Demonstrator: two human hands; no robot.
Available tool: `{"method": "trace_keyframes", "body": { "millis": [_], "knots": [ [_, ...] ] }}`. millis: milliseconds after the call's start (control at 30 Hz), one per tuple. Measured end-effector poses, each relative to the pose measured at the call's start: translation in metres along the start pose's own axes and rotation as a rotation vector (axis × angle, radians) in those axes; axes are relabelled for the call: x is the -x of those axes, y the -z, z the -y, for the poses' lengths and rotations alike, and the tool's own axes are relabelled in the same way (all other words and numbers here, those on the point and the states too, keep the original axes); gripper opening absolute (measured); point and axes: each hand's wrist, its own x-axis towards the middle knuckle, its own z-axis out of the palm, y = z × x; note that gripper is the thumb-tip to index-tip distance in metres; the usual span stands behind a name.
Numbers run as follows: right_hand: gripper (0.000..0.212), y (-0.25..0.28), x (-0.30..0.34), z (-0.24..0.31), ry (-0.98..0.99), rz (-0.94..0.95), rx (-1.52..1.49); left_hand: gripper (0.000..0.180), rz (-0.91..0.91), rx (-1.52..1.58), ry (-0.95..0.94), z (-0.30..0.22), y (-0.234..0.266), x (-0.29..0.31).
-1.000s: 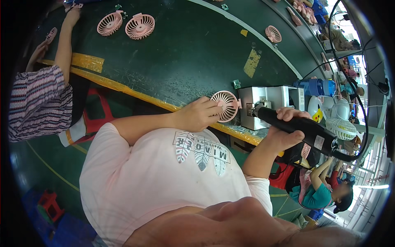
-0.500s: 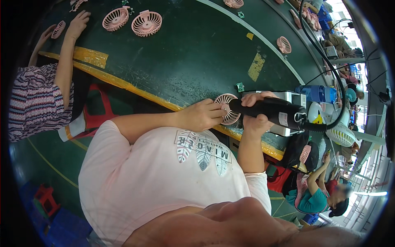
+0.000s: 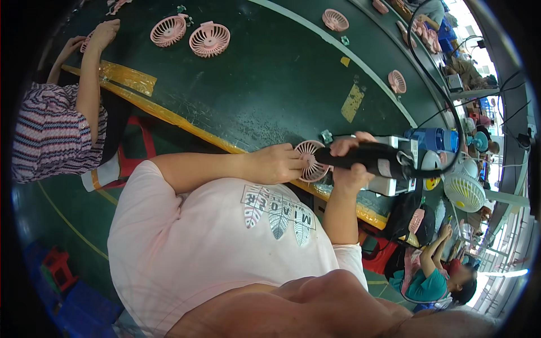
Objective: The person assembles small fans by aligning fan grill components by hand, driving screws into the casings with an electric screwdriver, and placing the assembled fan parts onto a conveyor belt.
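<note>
My left hand [image 3: 276, 163] grips a round pink fan grille [image 3: 310, 160] at the near edge of the dark green table [image 3: 270, 84]. My right hand [image 3: 349, 169] is closed around a black electric screwdriver [image 3: 372, 159], whose tip rests against the grille. A black cable runs from the tool's back end up and to the right. The grille's far side is partly hidden by my fingers and the tool.
Two pink fan grilles [image 3: 191, 35] lie far left near another person's hands [image 3: 104, 31]. More pink grilles [image 3: 397, 81] sit along the table. A white box [image 3: 389, 183], a blue bottle [image 3: 431, 138] and a white fan [image 3: 465, 191] stand to the right. A seated person [image 3: 434, 281] is at lower right.
My right hand swung the screwdriver left from beside the grille until its tip met the grille. My left hand kept holding the grille in place.
</note>
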Motion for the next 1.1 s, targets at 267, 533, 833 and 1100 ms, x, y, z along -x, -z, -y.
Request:
{"method": "trace_keyframes", "body": {
  "millis": [267, 533, 833, 1100],
  "knots": [
    [0.064, 0.025, 0.011, 0.049, 0.364, -0.042, 0.235, 0.023, -0.243, -0.795, 0.847, 0.118, 0.093, 0.012],
    [0.061, 0.034, 0.006, 0.069, 0.536, -0.054, 0.255, 0.027, -0.17, -0.677, 0.852, 0.075, 0.078, 0.041],
    [0.061, 0.033, 0.009, 0.053, 0.225, -0.177, 0.183, 0.016, -0.032, 0.04, 0.296, -0.013, -0.003, -0.006],
    [0.066, 0.012, 0.028, 0.008, 0.294, -0.051, 0.103, 0.017, -0.04, -0.009, 0.277, -0.014, -0.006, -0.006]
  ]
}}
